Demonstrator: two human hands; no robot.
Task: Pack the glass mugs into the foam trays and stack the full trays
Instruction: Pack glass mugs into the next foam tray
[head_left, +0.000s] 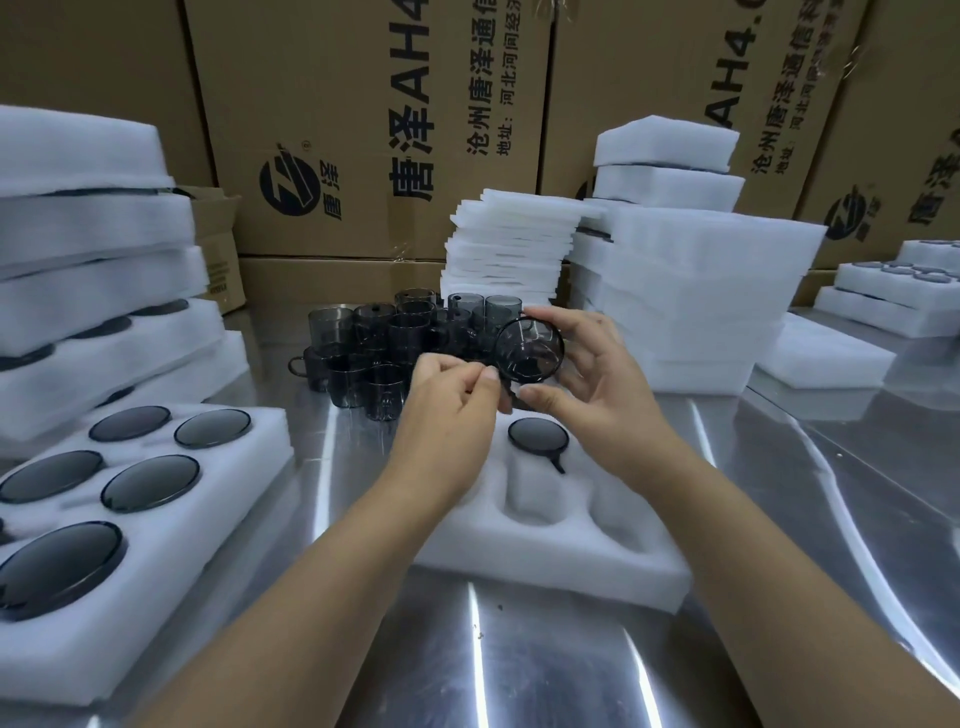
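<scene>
**Open steel near me, walls on three sides**

The steel table (519, 665) lies open nearest me, to the right of the open foam tray (545, 551), and in the strip between it and the full tray (223, 519) on my left. Its near pockets are free from above, but a seated mug (537, 434) fills one far pocket. Beyond, loose mugs (374, 343) crowd the middle. On the left rise stacked full trays (104, 234), on the right foam sheets (509, 244) and foam stacks (691, 291), and behind stand cardboard boxes (363, 130). My left hand (447, 410) and right hand (597, 374), gripping the held mug (530, 348), hang over the tray's far edge.
</scene>
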